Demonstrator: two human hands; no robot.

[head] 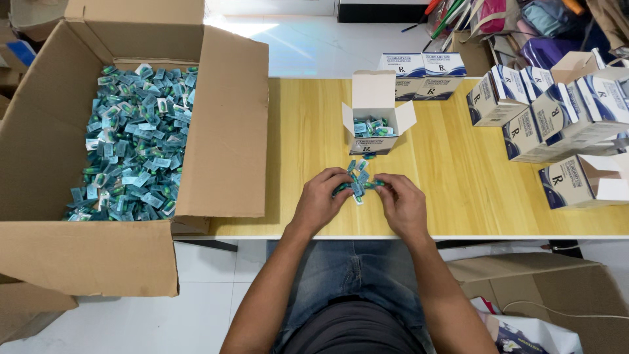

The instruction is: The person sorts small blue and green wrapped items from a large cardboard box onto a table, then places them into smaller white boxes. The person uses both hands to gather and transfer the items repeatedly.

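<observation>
- Big cardboard carton [223, 124] at 9 o'clock, heaped with loose teal blister packs [134, 137].
- Left hand [321, 200] and right hand [403, 203] at 6 o'clock on the wooden table [458, 183], fingers pinched on a small bunch of packs [358, 182].
- Best to square the bunch flat, edges aligned, before moving it.
- Open small white box [373, 121] at 12 o'clock, partly filled.
- Closed boxes [557, 111] stacked at 2 o'clock.

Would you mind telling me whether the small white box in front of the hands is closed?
No, the small white box stands open, flaps up, with blue-green packets visible inside.
</observation>
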